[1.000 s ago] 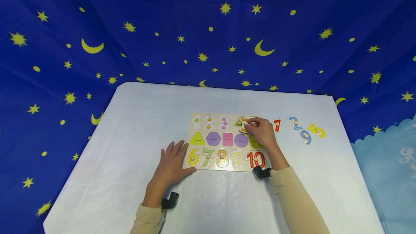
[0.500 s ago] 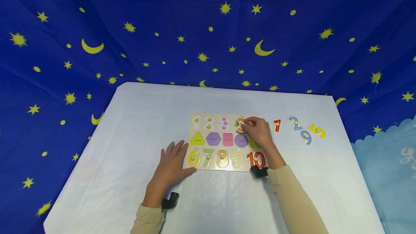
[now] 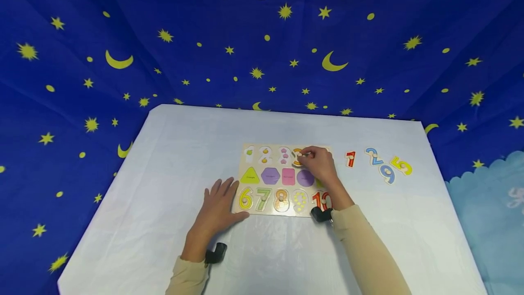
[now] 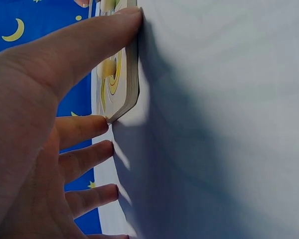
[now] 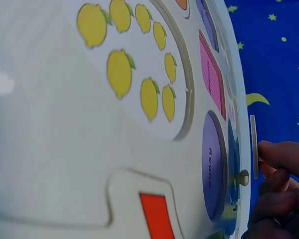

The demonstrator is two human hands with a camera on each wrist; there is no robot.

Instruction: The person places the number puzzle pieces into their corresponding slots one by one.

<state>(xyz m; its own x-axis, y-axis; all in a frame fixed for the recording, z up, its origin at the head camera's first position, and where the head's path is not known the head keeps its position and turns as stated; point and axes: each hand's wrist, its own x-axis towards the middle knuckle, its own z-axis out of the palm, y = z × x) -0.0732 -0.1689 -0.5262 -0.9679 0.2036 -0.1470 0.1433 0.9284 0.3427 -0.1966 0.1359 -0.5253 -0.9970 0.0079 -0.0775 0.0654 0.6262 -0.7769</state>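
Note:
A wooden number puzzle board (image 3: 266, 185) lies on the white table. My right hand (image 3: 320, 165) is above its top row and pinches an orange number 3 piece (image 3: 296, 157) by its knob. In the right wrist view the piece (image 5: 254, 147) is seen edge-on at the fingertips, apart from the board surface. My left hand (image 3: 218, 208) is spread at the board's left side, and its thumb touches the near left corner. The left wrist view shows the thumb over the board's edge (image 4: 132, 74). My right hand hides the top right slots.
Right of the board lie a red 1 (image 3: 350, 159), a blue 2 (image 3: 373, 156), a blue 9 (image 3: 386, 174) and a yellow 5 (image 3: 402, 166). Number pieces 6, 7, 8 and 10 sit in the bottom row. A blue starry cloth (image 3: 196, 67) hangs behind the table.
My right hand has moved left along the top row with the number 3 piece, from over the green 4 towards the third slot. The left hand keeps its place.

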